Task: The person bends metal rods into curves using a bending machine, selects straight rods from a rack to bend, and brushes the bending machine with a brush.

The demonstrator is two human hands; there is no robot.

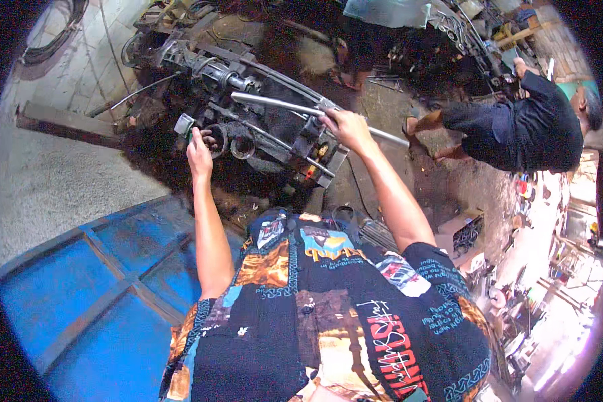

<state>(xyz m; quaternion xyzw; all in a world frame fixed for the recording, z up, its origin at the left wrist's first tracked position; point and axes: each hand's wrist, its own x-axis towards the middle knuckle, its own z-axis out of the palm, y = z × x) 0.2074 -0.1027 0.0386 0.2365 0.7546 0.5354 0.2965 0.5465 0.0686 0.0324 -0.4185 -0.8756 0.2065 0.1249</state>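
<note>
A long pale metal bar [275, 102] slants across a dark, greasy lathe-like machine [248, 80], from its middle out past the right end. My right hand [347, 128] is closed over this bar, near the machine's right end. At the machine's near side, my left hand [199, 155] has its fingers curled beside a round metal ring [242, 145]. A small silver block [184, 124] sits right by its thumb. What those curled fingers grip is hidden. Below the bar runs a thinner rod [275, 141] along the machine.
Blue panels [107, 268] with brown crossbars stand at lower left, by a rough grey slab [60, 181]. Another person [516, 127] in dark clothes crouches at the right. A box of metal pieces [465, 238] lies right of my arm; tools clutter the far right.
</note>
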